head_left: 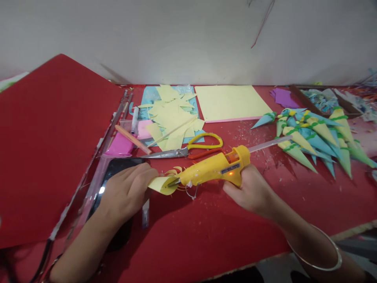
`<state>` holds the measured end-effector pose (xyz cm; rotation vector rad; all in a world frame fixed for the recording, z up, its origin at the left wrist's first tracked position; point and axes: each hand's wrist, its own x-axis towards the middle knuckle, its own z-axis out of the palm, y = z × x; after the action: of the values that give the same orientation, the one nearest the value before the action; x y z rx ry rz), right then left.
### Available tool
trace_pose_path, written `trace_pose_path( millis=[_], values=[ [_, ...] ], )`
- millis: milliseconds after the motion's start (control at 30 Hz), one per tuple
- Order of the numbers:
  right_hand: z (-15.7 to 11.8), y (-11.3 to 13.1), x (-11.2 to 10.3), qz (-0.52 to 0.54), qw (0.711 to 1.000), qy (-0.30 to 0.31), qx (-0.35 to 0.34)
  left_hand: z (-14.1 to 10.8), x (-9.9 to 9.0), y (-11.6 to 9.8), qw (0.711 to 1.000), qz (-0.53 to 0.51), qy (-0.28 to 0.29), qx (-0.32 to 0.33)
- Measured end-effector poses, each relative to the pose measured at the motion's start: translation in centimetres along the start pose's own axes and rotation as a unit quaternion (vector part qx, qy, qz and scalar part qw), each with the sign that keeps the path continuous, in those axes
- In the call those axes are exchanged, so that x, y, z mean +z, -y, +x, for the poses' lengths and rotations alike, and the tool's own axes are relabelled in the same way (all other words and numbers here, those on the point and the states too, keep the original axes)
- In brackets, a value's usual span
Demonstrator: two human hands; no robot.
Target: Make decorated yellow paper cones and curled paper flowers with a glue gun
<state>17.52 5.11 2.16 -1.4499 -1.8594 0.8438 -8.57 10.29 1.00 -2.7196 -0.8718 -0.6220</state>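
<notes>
My left hand (129, 190) is closed around a small rolled cone of pale yellow paper (161, 185), its open end facing right. In my right hand (255, 190) is a yellow hot glue gun (206, 169), gripped by the handle, with an orange light lit on its side. A clear glue stick (269, 144) sticks out of its back. The nozzle tip is at the mouth of the paper cone; whether it touches the paper I cannot tell. Thin curled yellow paper strips (176, 171) show behind the nozzle. Under my left hand lies a black phone (120, 234), partly hidden.
Scissors (179, 152) with yellow and red handles lie behind the glue gun. Yellow paper scraps (173, 114) and a stack of yellow sheets (232, 103) are farther back. Several blue and yellow paper cones (321, 135) are piled at right, near a box (321, 98). A red board (55, 149) stands left.
</notes>
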Motion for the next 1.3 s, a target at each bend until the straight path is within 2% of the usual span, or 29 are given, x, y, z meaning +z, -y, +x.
trace_pose_path(
  millis=[367,567,800,1000,1167,1300],
  values=[
    [-0.3,-0.5,-0.4,-0.087,0.995,-0.035,-0.042,-0.4,0.0,0.2,0.999,0.035,-0.004,-0.002],
    [-0.1,-1.0,-0.1,-0.127,0.986,-0.078,-0.067,-0.2,0.4,0.1,0.996,0.063,-0.060,0.019],
    [-0.2,-1.0,0.1,-0.104,0.988,-0.089,-0.077,0.5,0.1,-0.1,0.999,0.031,-0.020,0.015],
    [-0.3,-1.2,0.2,-0.119,0.989,-0.078,-0.044,0.2,0.0,-0.6,0.998,-0.012,0.040,-0.036],
    [-0.1,-0.7,-0.3,-0.143,0.987,-0.060,-0.045,-0.1,0.3,-0.5,0.996,-0.040,0.059,-0.060],
    [-0.1,-0.8,-0.5,-0.167,0.982,-0.052,-0.067,0.2,0.2,-0.6,0.986,-0.085,0.089,-0.110]
  ],
)
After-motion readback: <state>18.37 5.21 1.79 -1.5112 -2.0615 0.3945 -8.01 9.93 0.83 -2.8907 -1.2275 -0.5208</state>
